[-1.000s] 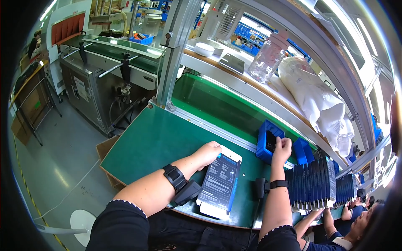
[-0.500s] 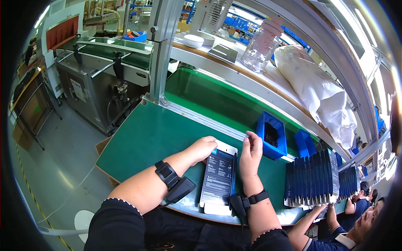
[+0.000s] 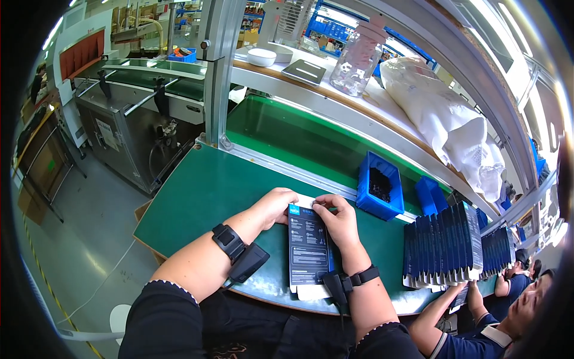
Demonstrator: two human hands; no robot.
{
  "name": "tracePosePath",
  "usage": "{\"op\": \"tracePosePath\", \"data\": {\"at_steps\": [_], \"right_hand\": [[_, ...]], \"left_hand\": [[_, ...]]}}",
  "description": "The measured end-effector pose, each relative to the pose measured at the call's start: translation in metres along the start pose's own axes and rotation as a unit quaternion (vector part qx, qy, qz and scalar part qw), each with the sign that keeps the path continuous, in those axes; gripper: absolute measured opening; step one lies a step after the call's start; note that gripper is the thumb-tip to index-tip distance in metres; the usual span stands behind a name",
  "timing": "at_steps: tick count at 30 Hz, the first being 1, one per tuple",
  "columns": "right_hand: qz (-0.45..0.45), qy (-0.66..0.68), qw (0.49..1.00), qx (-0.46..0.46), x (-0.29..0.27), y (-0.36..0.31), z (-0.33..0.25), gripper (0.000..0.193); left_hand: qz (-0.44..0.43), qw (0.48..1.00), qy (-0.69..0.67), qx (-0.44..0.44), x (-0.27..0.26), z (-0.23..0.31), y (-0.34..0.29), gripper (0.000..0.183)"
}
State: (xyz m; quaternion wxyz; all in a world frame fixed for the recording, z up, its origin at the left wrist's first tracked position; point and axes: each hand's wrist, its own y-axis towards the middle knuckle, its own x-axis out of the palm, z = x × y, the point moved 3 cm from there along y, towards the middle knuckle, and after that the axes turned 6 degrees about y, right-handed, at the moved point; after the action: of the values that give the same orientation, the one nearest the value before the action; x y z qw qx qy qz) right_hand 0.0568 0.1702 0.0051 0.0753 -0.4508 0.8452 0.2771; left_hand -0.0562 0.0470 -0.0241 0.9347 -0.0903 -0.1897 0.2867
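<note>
A flat dark blue cardboard box [image 3: 307, 254] with white flaps at both ends lies at the front of the green table, its printed face up. My left hand [image 3: 276, 207] is closed at its upper left corner, with the fingertips partly hidden. At the far end, my right hand [image 3: 339, 222] pinches the white end flap between thumb and fingers. Both wrists carry black straps with dark modules.
A row of similar boxes [image 3: 442, 248] stands on the right, beside a co-worker [image 3: 508, 317] whose hands hold something dark. Behind my right hand is a blue bin [image 3: 381, 186] of small dark parts, with another blue bin [image 3: 430, 195] alongside. A green conveyor [image 3: 287, 134] runs beyond a metal rail.
My right hand has come in from the box's right side and closed on its far flap. The left hand stays at the upper left corner. The whole view has shifted slightly.
</note>
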Motion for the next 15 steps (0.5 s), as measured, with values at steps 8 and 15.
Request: {"op": "tracePosePath", "data": {"at_steps": [8, 15], "right_hand": [[-0.048, 0.006, 0.999, 0.008, 0.004, -0.003, 0.002, 0.015], [-0.067, -0.013, 0.997, 0.038, 0.004, -0.003, 0.006, 0.015]], "left_hand": [[-0.075, 0.990, 0.117, 0.037, 0.001, -0.005, 0.005, 0.020], [-0.039, 0.977, 0.203, 0.058, 0.002, -0.004, 0.007, 0.020]]}}
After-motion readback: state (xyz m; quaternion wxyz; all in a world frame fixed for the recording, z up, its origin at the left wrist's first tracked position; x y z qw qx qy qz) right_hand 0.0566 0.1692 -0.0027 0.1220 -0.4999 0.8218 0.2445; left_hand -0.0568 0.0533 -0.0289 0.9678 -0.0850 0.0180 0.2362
